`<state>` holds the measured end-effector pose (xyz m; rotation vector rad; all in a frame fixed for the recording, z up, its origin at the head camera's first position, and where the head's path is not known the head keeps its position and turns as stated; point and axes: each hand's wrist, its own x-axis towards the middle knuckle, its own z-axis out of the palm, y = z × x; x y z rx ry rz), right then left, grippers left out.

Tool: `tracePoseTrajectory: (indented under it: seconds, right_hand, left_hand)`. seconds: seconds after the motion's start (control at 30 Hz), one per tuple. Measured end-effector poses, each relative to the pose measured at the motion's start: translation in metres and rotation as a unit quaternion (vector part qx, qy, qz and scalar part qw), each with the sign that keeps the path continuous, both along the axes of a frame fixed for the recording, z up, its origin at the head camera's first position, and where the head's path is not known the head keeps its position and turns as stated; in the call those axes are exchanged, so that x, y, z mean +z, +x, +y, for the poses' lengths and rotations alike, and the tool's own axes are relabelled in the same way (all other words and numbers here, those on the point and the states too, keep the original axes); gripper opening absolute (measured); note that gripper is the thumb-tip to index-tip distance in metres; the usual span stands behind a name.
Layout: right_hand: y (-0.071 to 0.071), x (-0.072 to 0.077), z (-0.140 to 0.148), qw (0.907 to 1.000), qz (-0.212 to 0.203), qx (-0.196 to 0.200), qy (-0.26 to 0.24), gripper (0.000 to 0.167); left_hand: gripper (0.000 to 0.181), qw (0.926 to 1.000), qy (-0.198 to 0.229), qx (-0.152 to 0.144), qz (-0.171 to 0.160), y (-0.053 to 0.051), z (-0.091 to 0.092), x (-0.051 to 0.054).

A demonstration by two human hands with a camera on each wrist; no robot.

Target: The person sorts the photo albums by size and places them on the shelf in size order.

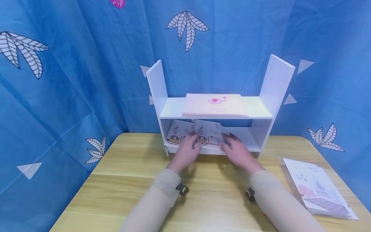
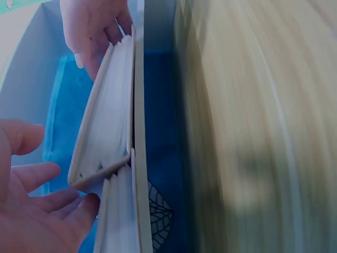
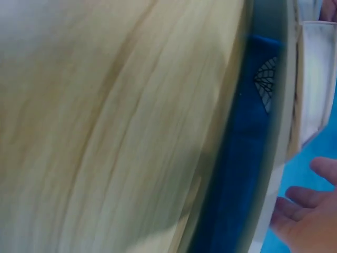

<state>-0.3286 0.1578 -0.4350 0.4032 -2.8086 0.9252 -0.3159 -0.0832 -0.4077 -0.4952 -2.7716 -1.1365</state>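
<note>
On the lower level of a white shelf lie two illustrated books side by side, the left book partly overlapped by the right book. My left hand is where the two books meet; its relaxed fingers touch the nearer corner of the upper book in the left wrist view. At the other end of that book is my right hand, fingers loosely extended. In the right wrist view the right hand is spread, with a small gap to the book.
A pink book with an elephant lies flat on the shelf's upper level. More books rest in a stack at the right of the wooden table. Behind the shelf hangs a blue patterned curtain.
</note>
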Motion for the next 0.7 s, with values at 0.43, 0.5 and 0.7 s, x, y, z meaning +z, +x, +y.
tracePoseTrajectory:
  seconds: [0.43, 0.5, 0.7]
  right_hand:
    - [0.031, 0.013, 0.039, 0.9996, -0.011, 0.014, -0.021, 0.070]
    - [0.036, 0.016, 0.048, 0.9997, -0.012, 0.012, -0.019, 0.070]
    - [0.057, 0.033, 0.083, 0.9986, -0.052, 0.008, -0.006, 0.073]
  left_hand:
    - [0.060, 0.9992, 0.033, -0.015, 0.016, 0.039, 0.011, 0.001]
    - [0.061, 0.9987, 0.042, -0.015, 0.022, 0.044, 0.013, 0.001]
    - [0.065, 0.9974, 0.058, -0.033, 0.026, 0.058, 0.016, -0.004]
